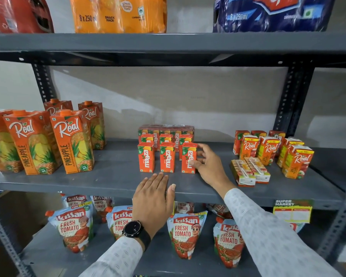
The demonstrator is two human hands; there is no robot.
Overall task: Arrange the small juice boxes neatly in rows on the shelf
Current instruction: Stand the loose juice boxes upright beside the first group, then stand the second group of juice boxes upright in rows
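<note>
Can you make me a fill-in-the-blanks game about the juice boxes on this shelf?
1. The right hand touches a small box that says ____.
2. The front row of Maaza boxes has ____ boxes.
3. The left hand lies flat and wears a ____ on its wrist.
4. The big cartons on the left say ____.

Missing words: Maaza; three; watch; pineapple

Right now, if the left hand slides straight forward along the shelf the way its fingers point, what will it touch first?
Most likely the middle front Maaza box. The left hand lies flat on the shelf edge, its fingers just short of that box; depth is hard to judge.
</note>
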